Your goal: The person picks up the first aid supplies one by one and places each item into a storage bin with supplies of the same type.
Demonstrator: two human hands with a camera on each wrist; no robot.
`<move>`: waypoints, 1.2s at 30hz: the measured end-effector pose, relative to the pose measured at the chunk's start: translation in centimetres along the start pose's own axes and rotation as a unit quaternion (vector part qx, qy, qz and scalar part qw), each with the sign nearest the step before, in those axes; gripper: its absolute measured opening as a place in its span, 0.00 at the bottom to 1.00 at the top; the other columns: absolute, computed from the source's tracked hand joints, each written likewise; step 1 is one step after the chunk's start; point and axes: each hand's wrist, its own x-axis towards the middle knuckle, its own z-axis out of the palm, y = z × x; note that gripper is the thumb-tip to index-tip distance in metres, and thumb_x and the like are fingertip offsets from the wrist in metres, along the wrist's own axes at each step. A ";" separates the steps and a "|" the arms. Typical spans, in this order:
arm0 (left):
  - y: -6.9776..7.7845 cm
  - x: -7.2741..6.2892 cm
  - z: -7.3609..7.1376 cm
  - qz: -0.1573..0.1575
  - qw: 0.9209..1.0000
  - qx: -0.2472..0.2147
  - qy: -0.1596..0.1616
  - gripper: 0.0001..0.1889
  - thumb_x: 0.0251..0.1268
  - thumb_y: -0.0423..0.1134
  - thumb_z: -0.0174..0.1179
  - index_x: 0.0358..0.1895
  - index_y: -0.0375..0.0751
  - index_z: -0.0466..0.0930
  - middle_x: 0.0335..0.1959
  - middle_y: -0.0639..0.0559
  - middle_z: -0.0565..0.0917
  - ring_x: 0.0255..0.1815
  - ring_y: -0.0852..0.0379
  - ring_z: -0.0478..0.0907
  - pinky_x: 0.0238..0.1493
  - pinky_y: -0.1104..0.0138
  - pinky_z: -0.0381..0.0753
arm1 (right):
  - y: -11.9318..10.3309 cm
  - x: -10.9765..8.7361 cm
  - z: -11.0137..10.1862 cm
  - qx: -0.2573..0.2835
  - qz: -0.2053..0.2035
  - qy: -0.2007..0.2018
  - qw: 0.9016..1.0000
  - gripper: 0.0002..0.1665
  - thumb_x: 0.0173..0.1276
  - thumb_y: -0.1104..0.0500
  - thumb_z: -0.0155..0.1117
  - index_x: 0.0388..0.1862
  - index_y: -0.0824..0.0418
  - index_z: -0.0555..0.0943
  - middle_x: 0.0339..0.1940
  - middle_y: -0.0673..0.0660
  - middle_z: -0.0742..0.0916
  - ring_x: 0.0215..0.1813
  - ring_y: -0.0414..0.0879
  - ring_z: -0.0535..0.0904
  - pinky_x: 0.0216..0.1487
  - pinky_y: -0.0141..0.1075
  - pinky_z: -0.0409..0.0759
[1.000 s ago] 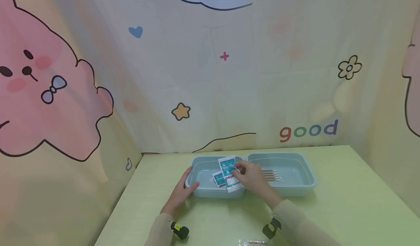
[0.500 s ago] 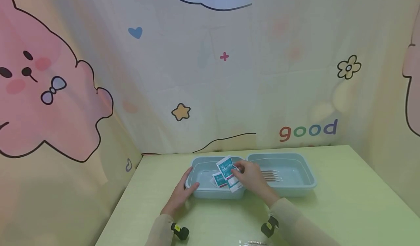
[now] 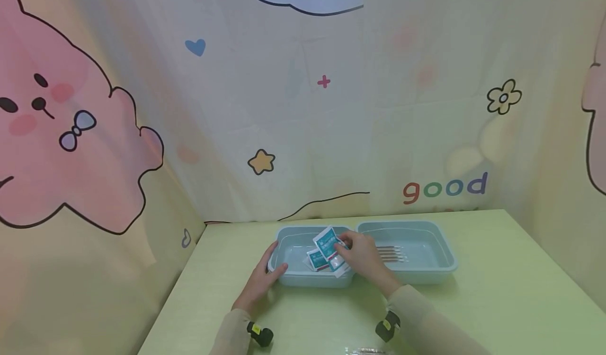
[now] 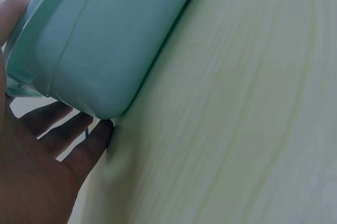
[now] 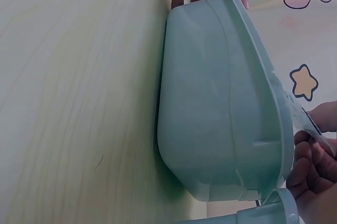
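My right hand pinches teal-and-white sachets between thumb and fingers, over the right side of a light blue plastic bin. Another teal sachet lies inside that bin, partly overlapped by the held ones. At the bin's left end, my left hand holds on, its thumb at the rim. The left wrist view shows the fingers of that hand spread against the bin's outer corner. From the right wrist view, the held sachet sticks up just beyond the rim, with curled fingers beside it.
A second light blue bin stands against the first one on the right, with several cotton swabs in it. A clear packet lies at the table's near edge. Behind the table hangs a printed curtain.
The held sachets have tilted, their top ends leaning further left, and their lower ends have drawn up slightly. My right wrist has shifted a little left; my left hand stays in place.
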 end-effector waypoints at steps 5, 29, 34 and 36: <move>0.0 0.0 0.0 0.002 1.000 -0.001 -0.001 0.37 0.66 0.56 0.59 0.75 0.71 0.51 0.78 0.46 0.55 0.78 0.38 0.51 0.71 0.35 0.52 | 0.1 -0.1 0.1 -0.005 -0.013 0.005 1.000 0.11 0.62 0.57 0.71 0.37 0.64 0.85 0.25 0.51 0.86 0.26 0.39 0.77 0.28 0.31 0.76; 0.0 -0.2 -0.1 -0.001 1.000 0.005 0.009 0.37 0.67 0.55 0.59 0.75 0.70 0.52 0.78 0.44 0.56 0.76 0.35 0.53 0.69 0.33 0.54 | 2.0 -0.9 -2.7 -0.019 -0.002 0.016 1.000 0.14 0.65 0.49 0.67 0.43 0.57 0.84 0.29 0.48 0.85 0.32 0.41 0.76 0.33 0.33 0.76; 0.1 -0.2 0.0 0.003 1.000 0.006 0.009 0.37 0.66 0.56 0.59 0.75 0.70 0.52 0.78 0.44 0.57 0.77 0.36 0.53 0.70 0.34 0.54 | 3.3 -1.0 -4.6 -0.013 -0.012 0.039 0.999 0.15 0.65 0.50 0.66 0.45 0.59 0.84 0.26 0.47 0.84 0.30 0.41 0.76 0.30 0.31 0.74; 0.1 -0.2 0.0 0.003 1.000 0.006 0.010 0.37 0.66 0.57 0.60 0.75 0.70 0.52 0.78 0.44 0.57 0.77 0.36 0.53 0.70 0.34 0.54 | 3.9 -1.1 -5.2 -0.008 -0.016 0.051 0.999 0.15 0.65 0.50 0.66 0.45 0.58 0.84 0.25 0.47 0.84 0.29 0.41 0.76 0.28 0.31 0.73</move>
